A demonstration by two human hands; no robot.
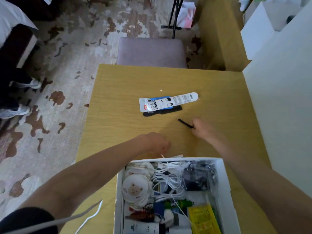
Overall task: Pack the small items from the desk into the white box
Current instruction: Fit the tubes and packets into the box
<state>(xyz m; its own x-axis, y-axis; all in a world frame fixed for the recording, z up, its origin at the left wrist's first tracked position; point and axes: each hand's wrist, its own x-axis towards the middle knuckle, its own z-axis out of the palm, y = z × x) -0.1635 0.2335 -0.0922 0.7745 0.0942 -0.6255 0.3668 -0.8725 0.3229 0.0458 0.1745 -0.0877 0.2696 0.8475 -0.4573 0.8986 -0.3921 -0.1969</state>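
– Two hands are beyond the white box point(225, 183), on its far side. What do they hold?

– The right hand point(200, 130) is past the far right corner of the box. Its fingers are curled round the near end of a thin black stick point(184, 122), and that end is hidden inside the hand.

– Which way does the stick point?

– Its long axis is slanted. It goes from the hand away from the box and to the left. I cannot tell if the free end touches the desk point(118, 107).

– And the left hand?

– The left hand point(157, 142) is just beyond the far rim of the box. The fingers are curled under, so I do not see them. A thin white strand point(162, 155) shows below it, but I cannot tell if the hand pinches it.

– What else lies outside the box?

– Farther from the box lies a long white packet point(168, 101). Its long axis is almost parallel to the far rim, with the round end to the right. It covers most of a black comb point(162, 112); only one edge shows.

– And inside the box?

– White cables point(168, 179), a round pad with a bear point(135, 189), and a yellow packet point(202, 218) cut off by the lower edge. The dark bundle point(197, 179) in clear wrap is too blurred to name.
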